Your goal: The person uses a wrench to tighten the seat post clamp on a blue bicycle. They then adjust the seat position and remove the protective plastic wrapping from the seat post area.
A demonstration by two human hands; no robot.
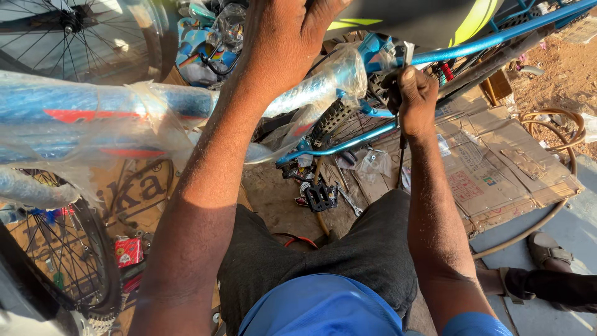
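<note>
Blue bike frame [348, 144], plastic-wrapped, lay across our lap above the flattened cardboard [497, 168]. Our left hand [283, 37] rested on the wrapped tube, grip state unclear; right hand [415, 99] clenched a thin tool [402, 158] beside the knobby tyre [333, 115].

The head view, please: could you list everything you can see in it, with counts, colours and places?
Bicycle frame: one, blue with red marks, wrapped in clear plastic, across the left and centre.
Spoked wheels: two in full view, black rims, top left and lower left; a knobby tyre shows at centre.
Pedal: one, black, on the ground at centre.
Spanner: one, metal, beside the pedal.
Flattened cardboard: brown, right.
Hose: one, tan, looping at right.
Small box: one, red, lower left.
Sandalled foot: another person's, lower right.
Left hand: on the wrapped frame, top centre.
Right hand: closed around a thin dark tool at the frame's rear.
</note>
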